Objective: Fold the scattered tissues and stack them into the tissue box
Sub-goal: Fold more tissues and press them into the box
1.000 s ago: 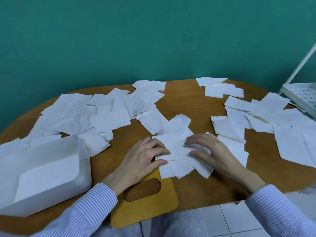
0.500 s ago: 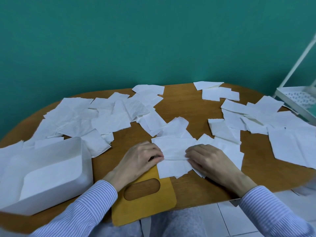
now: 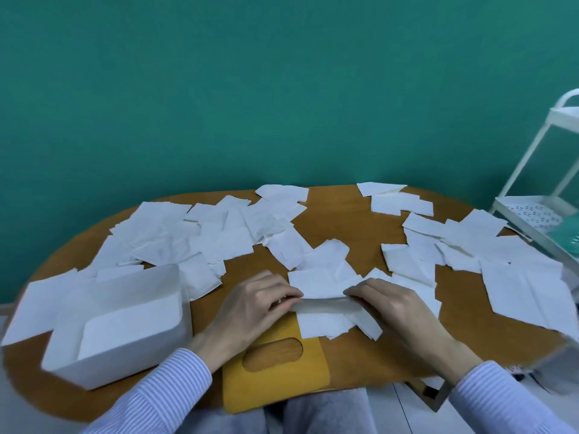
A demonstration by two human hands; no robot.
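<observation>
You are pinching a thin white paper tissue (image 3: 324, 303) at the surface's (image 3: 351, 223) near edge: your left hand (image 3: 255, 303) is gripping its left end, your right hand (image 3: 393, 305) its right, fingers narrowed on the fold. Its long axis is running side to side between them. The open white cardboard tissue box (image 3: 116, 327) is sitting at the near-left edge (nearer your left hand).

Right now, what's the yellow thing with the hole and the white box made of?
The yellow lid looks like wood or bamboo: flat, stiff, matte, with faint grain, though that is hard to be sure of. The white box looks like smooth plastic, maybe coated card: thin rigid walls with a soft sheen.
</observation>
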